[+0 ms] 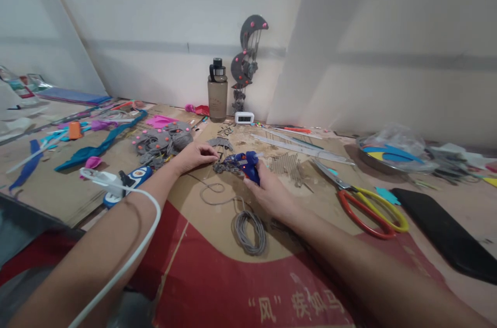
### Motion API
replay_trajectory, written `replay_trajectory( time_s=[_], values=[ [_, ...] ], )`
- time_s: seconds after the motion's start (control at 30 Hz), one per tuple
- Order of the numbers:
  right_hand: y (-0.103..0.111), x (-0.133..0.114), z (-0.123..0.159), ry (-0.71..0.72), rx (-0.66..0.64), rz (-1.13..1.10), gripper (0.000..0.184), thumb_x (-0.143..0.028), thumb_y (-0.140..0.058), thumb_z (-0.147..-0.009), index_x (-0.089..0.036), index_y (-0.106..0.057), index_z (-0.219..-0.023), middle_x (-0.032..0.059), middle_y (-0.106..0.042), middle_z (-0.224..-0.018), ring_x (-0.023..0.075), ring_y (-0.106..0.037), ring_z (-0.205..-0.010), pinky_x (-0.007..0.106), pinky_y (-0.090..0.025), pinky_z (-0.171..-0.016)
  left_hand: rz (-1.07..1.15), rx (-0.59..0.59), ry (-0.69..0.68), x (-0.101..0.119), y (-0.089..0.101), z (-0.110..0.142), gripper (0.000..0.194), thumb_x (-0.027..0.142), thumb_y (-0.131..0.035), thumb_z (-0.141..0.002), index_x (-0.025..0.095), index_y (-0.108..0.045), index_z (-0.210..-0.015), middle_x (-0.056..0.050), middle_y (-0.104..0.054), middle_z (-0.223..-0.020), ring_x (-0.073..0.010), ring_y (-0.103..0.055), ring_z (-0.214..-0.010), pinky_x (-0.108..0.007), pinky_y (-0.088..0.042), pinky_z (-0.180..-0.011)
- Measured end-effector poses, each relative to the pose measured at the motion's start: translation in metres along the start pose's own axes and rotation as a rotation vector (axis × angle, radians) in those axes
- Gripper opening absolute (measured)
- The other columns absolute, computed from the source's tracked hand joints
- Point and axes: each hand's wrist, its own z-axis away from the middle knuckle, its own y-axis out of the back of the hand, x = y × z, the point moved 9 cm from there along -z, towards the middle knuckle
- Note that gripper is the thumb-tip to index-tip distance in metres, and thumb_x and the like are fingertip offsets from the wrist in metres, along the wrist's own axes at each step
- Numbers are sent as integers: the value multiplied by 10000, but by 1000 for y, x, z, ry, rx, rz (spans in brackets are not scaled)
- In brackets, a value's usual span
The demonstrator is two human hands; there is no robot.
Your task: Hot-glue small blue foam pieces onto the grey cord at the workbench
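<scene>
Gluing seems to be the step in hand: the right hand (274, 191) has its fingers wrapped around the handle of a blue glue gun (250, 160), nozzle end leftward over a small grey piece (220, 168) near the middle of the tabletop, on the cardboard (209, 229). The left hand (196, 156) rests beside that piece, thumb and forefinger close together — whether they pinch it or only touch it, I cannot tell at this size. A grey cord coil (239, 232) lies nearer the front edge, its loose length winding back toward the left hand. To my eye, the next move calls for a small, steady dab — left fingers clear of the hot tip.
</scene>
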Motion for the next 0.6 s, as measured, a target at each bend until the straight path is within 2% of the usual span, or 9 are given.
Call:
replay_trajectory(
  time_s=[0.3,0.6],
  values=[
    [4,4,3,-22,34,-52,422,-254,-495,-831,-158,-421,-1235,110,-595,-1112,224,-559,-997,394,-412,-911,-95,-31,-68,8,-3,1,225,356,-623,-741,152,-704,-791,-40,-689,-804,-157,-603,-763,-260,-455,-753],
    [0,11,4,-76,11,-265,289,-240,-496,-810,-179,-487,-1093,64,-660,-976,198,-603,-867,368,-462,-815,-152,-67,-158,12,-7,0,208,348,-615,-761,169,-714,-797,-45,-682,-831,-157,-605,-786,-271,-452,-791]
  ],
)
